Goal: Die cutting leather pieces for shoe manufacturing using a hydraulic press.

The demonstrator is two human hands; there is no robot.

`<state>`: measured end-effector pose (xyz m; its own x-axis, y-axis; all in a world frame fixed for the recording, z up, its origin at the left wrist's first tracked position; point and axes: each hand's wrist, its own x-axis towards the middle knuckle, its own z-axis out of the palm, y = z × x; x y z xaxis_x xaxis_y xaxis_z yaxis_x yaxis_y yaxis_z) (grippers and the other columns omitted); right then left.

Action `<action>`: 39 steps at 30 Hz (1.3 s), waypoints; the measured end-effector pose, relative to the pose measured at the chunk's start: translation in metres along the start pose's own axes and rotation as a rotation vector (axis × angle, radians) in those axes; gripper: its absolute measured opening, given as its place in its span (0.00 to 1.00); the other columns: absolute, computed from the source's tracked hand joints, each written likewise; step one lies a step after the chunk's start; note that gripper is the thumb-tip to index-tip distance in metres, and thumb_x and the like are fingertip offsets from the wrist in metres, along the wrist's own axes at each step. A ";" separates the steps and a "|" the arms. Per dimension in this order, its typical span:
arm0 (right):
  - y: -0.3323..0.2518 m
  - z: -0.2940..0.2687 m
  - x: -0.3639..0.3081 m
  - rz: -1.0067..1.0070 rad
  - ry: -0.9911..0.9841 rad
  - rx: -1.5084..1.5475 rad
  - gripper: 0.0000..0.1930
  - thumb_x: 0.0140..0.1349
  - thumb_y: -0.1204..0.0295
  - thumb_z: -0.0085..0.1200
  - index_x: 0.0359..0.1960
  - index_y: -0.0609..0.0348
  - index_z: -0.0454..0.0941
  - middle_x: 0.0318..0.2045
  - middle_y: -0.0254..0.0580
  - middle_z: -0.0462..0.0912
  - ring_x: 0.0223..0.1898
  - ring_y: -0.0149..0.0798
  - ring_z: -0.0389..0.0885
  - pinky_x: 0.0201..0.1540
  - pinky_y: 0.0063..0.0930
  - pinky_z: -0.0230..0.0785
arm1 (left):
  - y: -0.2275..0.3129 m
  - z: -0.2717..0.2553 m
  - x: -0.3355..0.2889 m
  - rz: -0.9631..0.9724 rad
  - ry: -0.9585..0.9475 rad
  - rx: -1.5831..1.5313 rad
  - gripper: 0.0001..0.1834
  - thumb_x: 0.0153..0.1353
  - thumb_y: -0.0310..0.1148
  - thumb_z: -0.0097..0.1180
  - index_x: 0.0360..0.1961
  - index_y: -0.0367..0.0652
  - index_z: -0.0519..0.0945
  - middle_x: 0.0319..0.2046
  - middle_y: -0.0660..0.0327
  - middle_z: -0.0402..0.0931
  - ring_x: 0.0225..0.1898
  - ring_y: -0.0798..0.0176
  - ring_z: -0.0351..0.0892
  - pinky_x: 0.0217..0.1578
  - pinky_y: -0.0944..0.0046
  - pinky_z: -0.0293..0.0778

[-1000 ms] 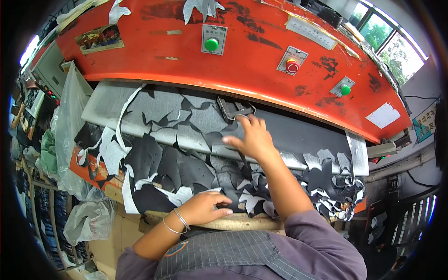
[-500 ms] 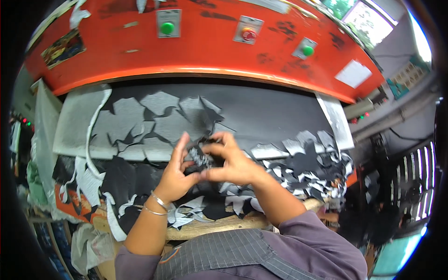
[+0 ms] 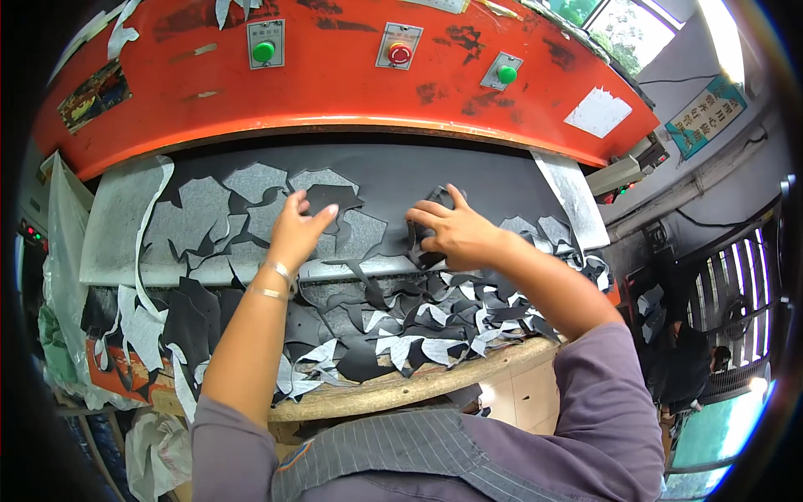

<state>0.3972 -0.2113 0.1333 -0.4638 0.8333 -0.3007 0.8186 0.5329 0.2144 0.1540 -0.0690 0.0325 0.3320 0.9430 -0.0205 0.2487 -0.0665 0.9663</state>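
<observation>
Both hands are out over the black sheet (image 3: 468,180) under the red press (image 3: 351,84), and I take that sheet's cut-out holes as my landmark. My right hand (image 3: 456,234) sits at the right end of the cut zone, fingers curled around a small dark cut piece (image 3: 422,243) that it pinches between thumb and fingers; the piece stands nearly upright in the grip, its long axis running away from me toward the press. My left hand (image 3: 297,230) lies flat and spread, palm down, on the grey backing (image 3: 251,180) showing through the holes, just left of the middle of the cut zone, holding nothing that I can see. The two hands are near each other, with one dark flap of sheet between them. From the held piece, the pile of loose scraps (image 3: 418,322) lies straight back toward me, at the near edge of the sheet on the wooden table edge (image 3: 401,389). I judge the right hand the nearer one to that pile.
</observation>
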 end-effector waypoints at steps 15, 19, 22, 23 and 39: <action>0.005 0.073 0.003 0.811 0.428 0.861 0.54 0.48 0.36 0.60 0.68 0.64 0.55 0.67 0.67 0.54 0.68 0.62 0.51 0.65 0.53 0.52 | 0.045 0.022 0.027 -0.025 0.038 0.911 0.21 0.56 0.48 0.61 0.42 0.41 0.78 0.40 0.46 0.80 0.46 0.42 0.78 0.45 0.49 0.74; 0.016 0.060 0.025 0.722 0.324 0.728 0.52 0.40 0.46 0.67 0.64 0.65 0.61 0.63 0.65 0.60 0.65 0.60 0.57 0.65 0.46 0.56 | 0.026 0.013 -0.003 0.032 0.074 0.822 0.24 0.62 0.50 0.52 0.39 0.36 0.77 0.38 0.41 0.79 0.41 0.38 0.77 0.41 0.47 0.72; 0.064 0.063 0.002 0.278 0.352 0.706 0.48 0.35 0.59 0.70 0.63 0.61 0.65 0.63 0.60 0.62 0.61 0.57 0.63 0.65 0.40 0.59 | 0.016 -0.015 -0.047 0.089 0.233 0.629 0.24 0.63 0.48 0.52 0.44 0.34 0.77 0.37 0.38 0.78 0.42 0.34 0.75 0.42 0.46 0.72; 0.070 0.058 -0.001 0.178 0.287 0.696 0.48 0.35 0.61 0.70 0.63 0.61 0.64 0.63 0.59 0.61 0.61 0.57 0.63 0.64 0.40 0.60 | -0.004 -0.035 -0.065 0.131 0.277 0.706 0.25 0.62 0.48 0.54 0.43 0.31 0.77 0.39 0.38 0.78 0.42 0.34 0.76 0.42 0.46 0.72; 0.010 0.108 -0.018 0.571 0.452 0.612 0.48 0.39 0.45 0.70 0.64 0.47 0.66 0.65 0.66 0.59 0.69 0.59 0.55 0.67 0.54 0.45 | 0.014 0.080 -0.074 0.452 0.043 0.502 0.23 0.51 0.34 0.66 0.49 0.40 0.79 0.51 0.49 0.77 0.57 0.50 0.72 0.61 0.52 0.59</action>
<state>0.4500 -0.2366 0.0408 0.0790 0.9902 0.1149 0.9381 -0.0349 -0.3447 0.2053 -0.1658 0.0271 0.4689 0.7985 0.3775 0.4899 -0.5907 0.6411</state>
